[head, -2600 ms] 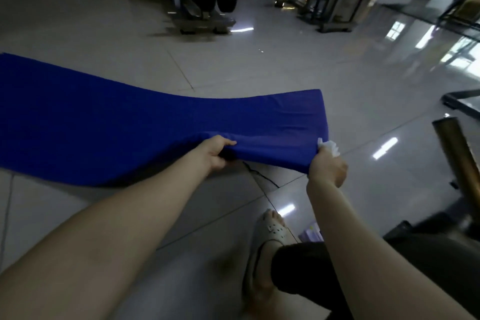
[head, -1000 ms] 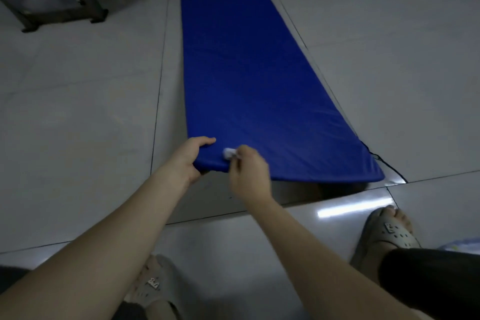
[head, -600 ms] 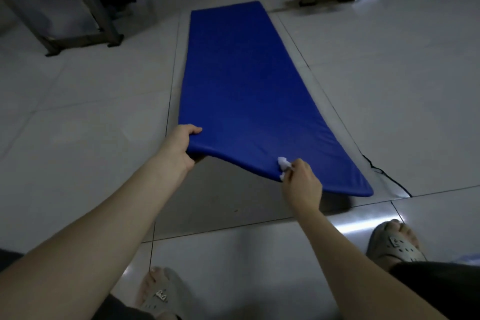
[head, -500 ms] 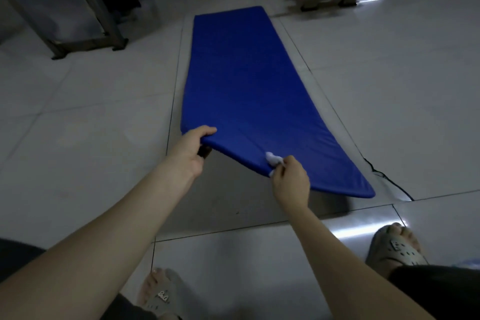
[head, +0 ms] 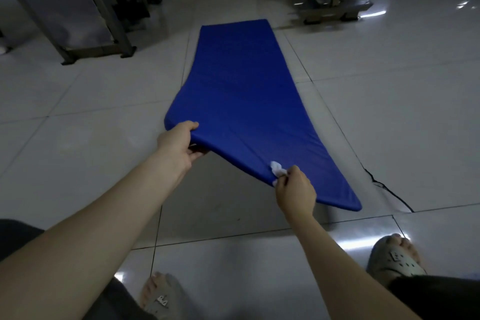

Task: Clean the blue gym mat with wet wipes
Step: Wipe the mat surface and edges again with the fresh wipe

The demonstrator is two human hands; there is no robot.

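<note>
A blue gym mat lies lengthwise on the tiled floor, its near left corner raised in the curled grip of the left hand, while the right hand pinches a crumpled wet wipe against the near edge. The sag between the hands suggests a light, soft, padded mat with a slick cover, best taken at edges and corners. Its underside is hidden, and dim light masks any dirt.

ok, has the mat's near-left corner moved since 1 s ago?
Yes, up. The left hand raised the near-left corner of the blue mat off the tiled floor; its near-right corner by the black cable stays down.
</note>
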